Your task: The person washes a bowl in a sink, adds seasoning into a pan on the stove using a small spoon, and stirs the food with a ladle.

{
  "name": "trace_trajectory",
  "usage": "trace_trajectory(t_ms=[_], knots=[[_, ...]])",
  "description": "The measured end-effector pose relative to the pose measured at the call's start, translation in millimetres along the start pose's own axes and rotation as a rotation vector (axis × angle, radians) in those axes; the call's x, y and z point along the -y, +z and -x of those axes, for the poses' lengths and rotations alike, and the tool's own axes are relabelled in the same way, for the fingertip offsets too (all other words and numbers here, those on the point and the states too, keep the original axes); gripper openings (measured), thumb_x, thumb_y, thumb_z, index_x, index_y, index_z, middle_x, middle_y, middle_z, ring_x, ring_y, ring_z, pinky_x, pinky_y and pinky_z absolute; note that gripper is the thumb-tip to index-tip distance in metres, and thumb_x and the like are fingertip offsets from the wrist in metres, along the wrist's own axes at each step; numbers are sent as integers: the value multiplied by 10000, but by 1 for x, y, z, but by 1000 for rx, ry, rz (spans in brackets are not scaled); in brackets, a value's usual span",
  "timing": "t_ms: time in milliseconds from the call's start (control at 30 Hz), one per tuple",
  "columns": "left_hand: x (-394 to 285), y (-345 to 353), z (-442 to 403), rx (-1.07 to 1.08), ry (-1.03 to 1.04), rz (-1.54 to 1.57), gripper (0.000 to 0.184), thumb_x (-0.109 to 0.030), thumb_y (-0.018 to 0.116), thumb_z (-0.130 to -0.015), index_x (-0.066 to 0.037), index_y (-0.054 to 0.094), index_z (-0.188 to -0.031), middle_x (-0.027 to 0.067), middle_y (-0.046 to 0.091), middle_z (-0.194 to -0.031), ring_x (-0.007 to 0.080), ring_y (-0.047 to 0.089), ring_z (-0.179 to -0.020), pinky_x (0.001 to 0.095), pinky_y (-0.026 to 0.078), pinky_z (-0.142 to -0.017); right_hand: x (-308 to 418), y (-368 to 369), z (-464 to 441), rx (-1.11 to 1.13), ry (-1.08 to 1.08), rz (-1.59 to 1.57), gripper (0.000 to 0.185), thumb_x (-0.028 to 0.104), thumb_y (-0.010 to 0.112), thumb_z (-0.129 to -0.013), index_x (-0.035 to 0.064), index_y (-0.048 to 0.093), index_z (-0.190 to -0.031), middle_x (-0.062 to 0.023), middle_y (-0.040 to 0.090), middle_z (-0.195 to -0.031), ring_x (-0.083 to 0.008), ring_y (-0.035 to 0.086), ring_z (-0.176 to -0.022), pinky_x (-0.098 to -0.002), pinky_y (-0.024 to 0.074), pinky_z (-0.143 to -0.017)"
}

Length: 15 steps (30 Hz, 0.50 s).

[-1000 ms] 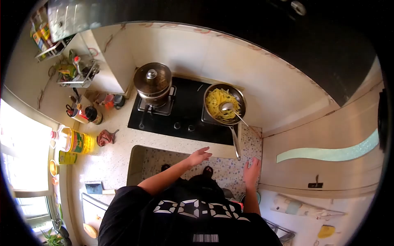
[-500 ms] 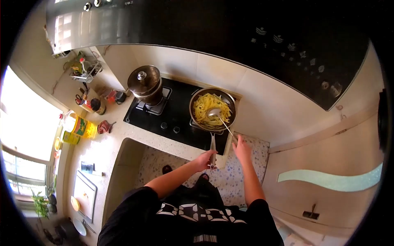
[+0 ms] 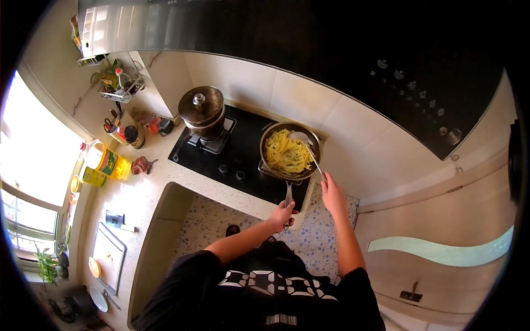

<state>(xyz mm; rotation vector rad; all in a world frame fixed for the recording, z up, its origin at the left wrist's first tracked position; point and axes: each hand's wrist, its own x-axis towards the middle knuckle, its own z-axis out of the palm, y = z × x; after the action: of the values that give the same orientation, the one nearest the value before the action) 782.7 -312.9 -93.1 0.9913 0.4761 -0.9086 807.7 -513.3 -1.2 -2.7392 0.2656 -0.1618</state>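
Note:
My left hand (image 3: 282,216) is wrapped round the handle of a frying pan (image 3: 265,144) on the right burner. Yellow shredded food (image 3: 288,153) lies in the pan. My right hand (image 3: 332,193) grips the handle of a metal ladle (image 3: 314,160), whose bowl rests at the pan's upper right side, beside the food. On the left burner stands a lidded pot (image 3: 202,113).
A black range hood (image 3: 309,49) hangs over the stove. Along the left counter are an oil bottle (image 3: 113,164), a cleaver (image 3: 115,218), a cutting board (image 3: 115,251) and a pale bowl (image 3: 99,299). A wooden-toned door (image 3: 430,220) stands at the right.
Both hands were empty at first; the left then took the pan handle and the right the ladle. Since then the ladle has moved to the pan's upper right, and the food has shifted.

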Motion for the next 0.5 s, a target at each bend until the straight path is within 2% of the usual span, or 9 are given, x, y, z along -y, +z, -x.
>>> trace_trajectory(t_ms=[67, 167, 200, 267, 333, 500], knots=[[-8, 8, 11, -13, 5, 27, 378, -350, 565, -1020, -104, 417, -1267, 84, 574, -1002, 196, 560, -667, 340, 469, -546, 34, -2, -25, 66, -21, 75, 425, 279, 560, -995, 195, 503, -1407, -163, 710, -938, -399, 670, -836, -502, 530, -711], [1, 5, -3, -26, 52, 62, 332, -341, 564, -1021, -98, 459, -1221, 82, 579, -989, 207, 587, -696, 322, 471, -549, 43, 30, -46, 65, -142, 122, 408, 248, 559, -995, 188, 530, -1397, -177, 700, -856, -388, 667, -748, -491, 529, -644], [3, 3, -6, -6, 49, 82, 308, -335, 566, -1020, -94, 469, -1186, 77, 571, -969, 199, 575, -685, 320, 467, -541, 41, 39, -45, 46, -187, 159, 408, 230, 571, -984, 188, 551, -1390, -178, 684, -782, -373, 656, -682, -472, 524, -593], [4, -2, -11, 35, 41, 116, 268, -322, 571, -1018, -86, 490, -1115, 66, 555, -930, 182, 552, -662, 316, 459, -525, 31, 50, -31, 27, -200, 146, 425, 224, 578, -977, 200, 545, -1401, -173, 680, -768, -365, 655, -674, -467, 524, -591], [7, -7, -17, 41, 51, 79, 255, -312, 579, -1016, -82, 488, -1076, 54, 526, -886, 168, 520, -638, 320, 448, -505, 19, 52, -4, -81, -260, 203, 448, 224, 589, -968, 214, 540, -1413, -161, 682, -767, -357, 654, -673, -459, 519, -578], [3, -3, -13, 28, 45, 77, 265, -297, 592, -1011, -61, 473, -1023, 41, 473, -824, 147, 454, -601, 329, 413, -473, -3, 10, 64, 7, -93, 158, 420, 232, 594, -962, 219, 577, -1382, -155, 685, -788, -356, 650, -689, -456, 509, -599]])
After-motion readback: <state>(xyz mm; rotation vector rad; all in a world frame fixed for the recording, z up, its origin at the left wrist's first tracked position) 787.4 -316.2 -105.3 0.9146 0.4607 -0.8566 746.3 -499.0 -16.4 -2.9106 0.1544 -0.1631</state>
